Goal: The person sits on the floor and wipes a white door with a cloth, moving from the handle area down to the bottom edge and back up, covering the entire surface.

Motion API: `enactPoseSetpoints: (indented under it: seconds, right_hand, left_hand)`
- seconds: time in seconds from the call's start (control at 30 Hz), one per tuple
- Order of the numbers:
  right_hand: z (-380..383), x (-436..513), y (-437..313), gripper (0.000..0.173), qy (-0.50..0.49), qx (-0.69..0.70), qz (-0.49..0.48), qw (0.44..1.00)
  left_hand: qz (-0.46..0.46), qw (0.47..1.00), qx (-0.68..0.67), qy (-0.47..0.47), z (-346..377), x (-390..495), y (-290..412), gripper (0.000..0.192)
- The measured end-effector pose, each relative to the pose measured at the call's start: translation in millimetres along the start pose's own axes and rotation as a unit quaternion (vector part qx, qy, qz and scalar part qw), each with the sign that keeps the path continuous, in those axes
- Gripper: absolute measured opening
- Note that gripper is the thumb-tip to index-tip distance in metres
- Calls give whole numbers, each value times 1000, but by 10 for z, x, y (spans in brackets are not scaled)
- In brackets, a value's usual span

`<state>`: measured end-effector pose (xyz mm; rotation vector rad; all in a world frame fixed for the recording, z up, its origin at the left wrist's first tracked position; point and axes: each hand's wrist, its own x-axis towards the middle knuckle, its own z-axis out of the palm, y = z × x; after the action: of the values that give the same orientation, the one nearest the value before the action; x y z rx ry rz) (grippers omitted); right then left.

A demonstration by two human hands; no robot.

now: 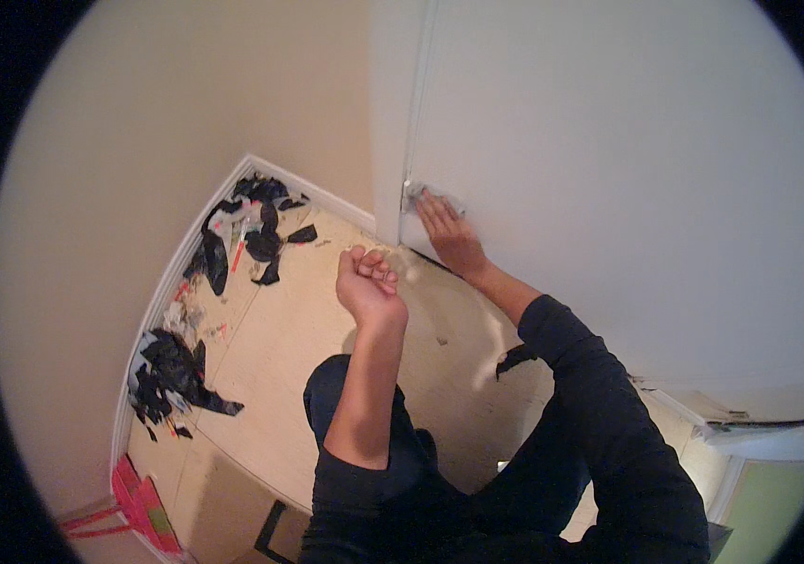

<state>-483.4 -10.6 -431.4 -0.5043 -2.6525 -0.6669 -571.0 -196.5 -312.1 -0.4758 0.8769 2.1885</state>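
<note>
My right hand (450, 240) lies flat with its fingers extended, pressing a thin pale cloth or wipe (417, 194) against the white door (585, 197). The cloth sits low down, beside a metal hinge at the door's edge, and is partly covered by my fingers. My left hand (372, 285) is raised above the floor, in front of my left knee. Its fingers are curled in toward the palm, and nothing shows in them.
Torn black plastic and litter (261, 233) lie in the wall corner. A second heap (176, 374) rests along the left skirting board. A pink dustpan-like object (141, 500) stands at lower left. One black scrap (515, 359) is on the tan floor (268, 366) near my right knee.
</note>
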Motion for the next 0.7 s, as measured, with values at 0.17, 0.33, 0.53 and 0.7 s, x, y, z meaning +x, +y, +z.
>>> enactPoseSetpoints:
  seconds: [0.17, 0.33, 0.53, 0.7]
  right_hand:
    - [345, -263, -72, 52, -91, 14, -33, 995]
    - [806, -308, -225, 52, -28, -128, -88, 987]
    - [1418, -460, -450, 57, -172, 236, -22, 956]
    - [1866, -930, -424, 56, -194, 192, -91, 958]
  left_hand:
    - [-18, 1000, -1, -4, -35, 13, 143, 25]
    - [-50, 998, 28, 1, -69, -19, 134, 25]
    - [-58, 998, 32, -4, -116, -86, 152, 25]
    - [-68, 995, 58, -47, -52, -103, 23, 23]
